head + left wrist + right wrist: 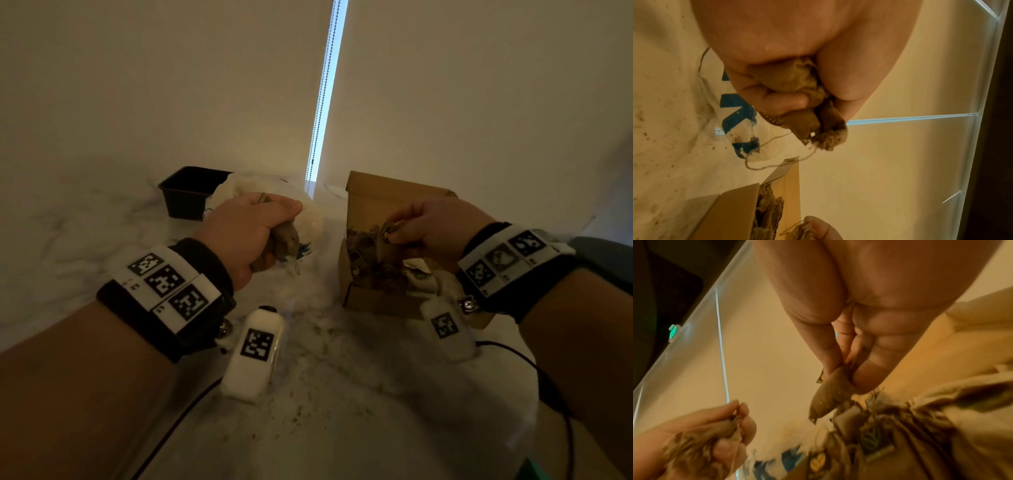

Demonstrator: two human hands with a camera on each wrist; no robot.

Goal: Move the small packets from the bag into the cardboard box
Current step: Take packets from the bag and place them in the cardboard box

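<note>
My left hand (pixel 260 226) is curled into a fist round a bunch of small brown packets (pixel 797 91) with strings hanging down, just above the clear plastic bag (pixel 305 219) with blue print. Over the open cardboard box (pixel 380 301) my right hand (pixel 404 226) pinches one brown packet (pixel 828 395) between thumb and fingers. Several packets (pixel 373 253) lie piled inside the box, whose lid stands up at the back. In the right wrist view the left hand (pixel 715 434) and its packets show at lower left.
A black plastic tub (pixel 188 192) stands behind the bag at the back left. The marble tabletop (pixel 325 394) is speckled with dark crumbs. Black cables (pixel 548 377) trail near the front. A blind cord (pixel 323 96) hangs at the wall behind.
</note>
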